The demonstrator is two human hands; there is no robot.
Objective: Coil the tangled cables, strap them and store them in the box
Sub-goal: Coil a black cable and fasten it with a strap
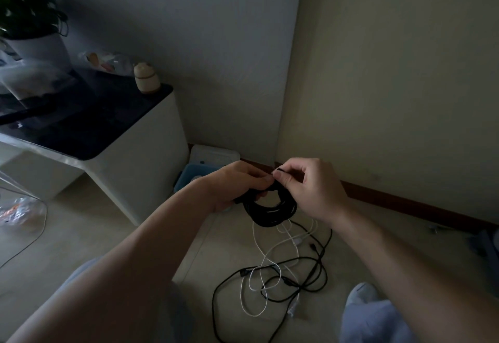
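A coiled black cable [270,211] hangs in the air between my two hands, above the floor. My left hand [235,186] grips the coil's upper left side. My right hand [310,189] pinches something small and dark at the top of the coil, thumb against forefinger; whether it is a strap or the cable's end I cannot tell. On the floor below lies a tangle of black and white cables [283,275]. A blue box [194,178] with a white lid [214,155] leaning behind it stands by the wall, partly hidden by my left hand.
A white cabinet [140,170] with a dark top stands at the left, bearing a potted plant [29,24] and a small cream jar [147,78]. A clear plastic piece [21,207] sits at far left. My knees in light blue cloth [372,315] frame the cable pile.
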